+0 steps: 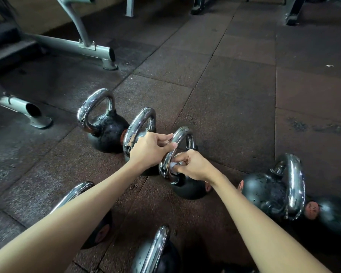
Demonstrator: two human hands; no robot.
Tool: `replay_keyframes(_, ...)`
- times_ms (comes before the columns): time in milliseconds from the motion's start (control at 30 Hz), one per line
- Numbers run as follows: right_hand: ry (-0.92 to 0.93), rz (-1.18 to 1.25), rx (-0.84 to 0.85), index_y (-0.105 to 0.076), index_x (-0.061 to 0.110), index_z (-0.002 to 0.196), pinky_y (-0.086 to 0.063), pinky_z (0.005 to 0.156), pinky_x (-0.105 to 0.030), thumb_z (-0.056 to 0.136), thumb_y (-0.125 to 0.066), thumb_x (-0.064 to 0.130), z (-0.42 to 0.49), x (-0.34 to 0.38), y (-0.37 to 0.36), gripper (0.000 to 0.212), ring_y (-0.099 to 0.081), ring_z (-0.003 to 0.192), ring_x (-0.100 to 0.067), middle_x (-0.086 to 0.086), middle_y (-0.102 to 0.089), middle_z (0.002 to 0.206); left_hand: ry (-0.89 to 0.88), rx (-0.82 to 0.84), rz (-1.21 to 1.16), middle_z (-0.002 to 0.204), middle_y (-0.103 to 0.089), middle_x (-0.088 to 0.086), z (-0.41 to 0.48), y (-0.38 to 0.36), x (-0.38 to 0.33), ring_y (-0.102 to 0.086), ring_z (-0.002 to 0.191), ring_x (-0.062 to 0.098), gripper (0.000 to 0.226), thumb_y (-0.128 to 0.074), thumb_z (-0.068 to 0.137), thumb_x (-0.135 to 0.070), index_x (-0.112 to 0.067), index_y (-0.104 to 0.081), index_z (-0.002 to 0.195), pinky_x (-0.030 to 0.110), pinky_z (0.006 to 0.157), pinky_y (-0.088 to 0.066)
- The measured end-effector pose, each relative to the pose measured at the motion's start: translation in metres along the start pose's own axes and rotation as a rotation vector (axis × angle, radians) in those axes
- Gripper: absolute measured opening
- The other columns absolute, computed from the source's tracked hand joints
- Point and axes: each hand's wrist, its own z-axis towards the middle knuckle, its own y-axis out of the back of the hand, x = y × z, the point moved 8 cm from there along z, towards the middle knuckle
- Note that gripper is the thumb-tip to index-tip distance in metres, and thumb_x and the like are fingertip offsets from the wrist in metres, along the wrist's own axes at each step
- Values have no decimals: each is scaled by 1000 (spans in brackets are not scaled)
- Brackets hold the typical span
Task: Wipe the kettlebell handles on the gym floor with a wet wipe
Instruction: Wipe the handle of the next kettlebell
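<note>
7 kettlebells stand on the gym floor (224, 95) around the 2 grips: 2 to the left of the left grip (150, 148), 2 to the right of the right grip (193, 164), 2 nearer to the person, and 1 directly under both grips. This middle kettlebell (187, 189) has a black round body, which I judge to be heavy and stable, so it should not roll or slide under rubbing.

Its handle (180, 132) is a stiff chrome loop. It looks smooth and shiny, so probably slippery, more so when wet. The left grip is closed around the top of this loop, with the fingers curled over it, and this seems a good place to steady it.

The wet wipe (172, 164) is small, soft and bunched. The right grip pinches it with curled fingers and presses it on the inner side of the handle's near leg, just below the left grip. I think the wipe will fold easily around the bar, so wrapping it fully would clean all sides.
</note>
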Motion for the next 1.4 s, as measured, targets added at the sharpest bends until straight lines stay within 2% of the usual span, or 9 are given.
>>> replay_keyframes(167, 6, -131, -12, -83, 28, 100, -53, 87, -21, 88, -79, 29, -8, -12, 9, 13, -70, 88, 2, 15, -78, 101, -9, 17, 11, 98, -76, -26, -1, -6, -4, -68, 105, -5, 42, -75, 85, -61, -48, -70, 124, 35, 97, -57)
replay_keyframes(267, -67, -189, -185, -82, 26, 106, -51, 81, -15, 83, -81, 20, -29, -34, 35, 23, -61, 72, 14, 20, -76, 93, -5, 29, 19, 102, -77, -25, -5, -13, -13, -68, 107, -4, 46, -74, 83, -65, -51, -68, 126, 36, 98, -56)
replay_keyframes(400, -150, 203, -580, -81, 30, 98, -52, 75, -19, 83, -82, 12, -78, -61, 74, 23, -70, 78, 2, 16, -77, 87, -64, -20, 149, 109, -76, -21, -17, -24, -41, -70, 109, 5, 49, -71, 84, -67, -51, -65, 130, 34, 90, -57)
replay_keyframes(600, -187, 464, -778, -83, 23, 100, -50, 74, -14, 81, -85, 15, -113, -60, 96, 20, -72, 86, 1, 6, -78, 98, -218, -51, 385, 102, -77, -6, -42, -60, -90, -71, 103, 21, 44, -62, 91, -64, -53, -61, 134, 34, 81, -53)
replay_keyframes(867, -99, 618, -659, -81, 20, 104, -57, 90, -32, 81, -85, 15, -128, -19, 113, 24, -76, 100, -19, 1, -81, 99, -503, -65, 373, 134, -64, -28, -53, -58, -101, -51, 100, 13, 54, -73, 85, -60, -55, -58, 137, 36, 90, -46)
replay_keyframes(1033, -107, 645, -646, -78, 17, 99, -55, 72, -23, 76, -89, 18, -120, 1, 117, 26, -76, 85, -16, -5, -80, 93, -499, -58, 68, 73, -63, -12, -54, -46, -101, -50, 75, 9, 62, -79, 81, -57, -52, -57, 139, 20, 76, -45)
replay_keyframes(1167, -131, 719, -582, -77, 11, 95, -43, 51, -9, 81, -84, 13, -109, 12, 115, 16, -64, 56, 0, -1, -78, 79, -600, -125, 85, 90, -75, -18, -46, -26, -107, -51, 72, 6, 60, -70, 83, -67, -52, -58, 139, 25, 75, -44)
replay_keyframes(1300, -137, 682, -520, -81, 13, 90, -43, 53, -10, 81, -84, 20, -98, 22, 109, 12, -62, 58, 1, 4, -74, 72, -648, -89, -95, 103, -72, -20, -40, -15, -109, -59, 81, -10, 35, -81, 85, -45, -34, -78, 119, 8, 70, -38)
replay_keyframes(1400, -127, 688, -520, -82, 14, 94, -46, 58, -11, 81, -84, 22, -92, 28, 111, 15, -67, 65, -1, 0, -77, 78, -651, -105, -144, 96, -73, -20, -40, -12, -109, -59, 68, 6, 39, -81, 87, -41, -32, -76, 125, 9, 63, -38)
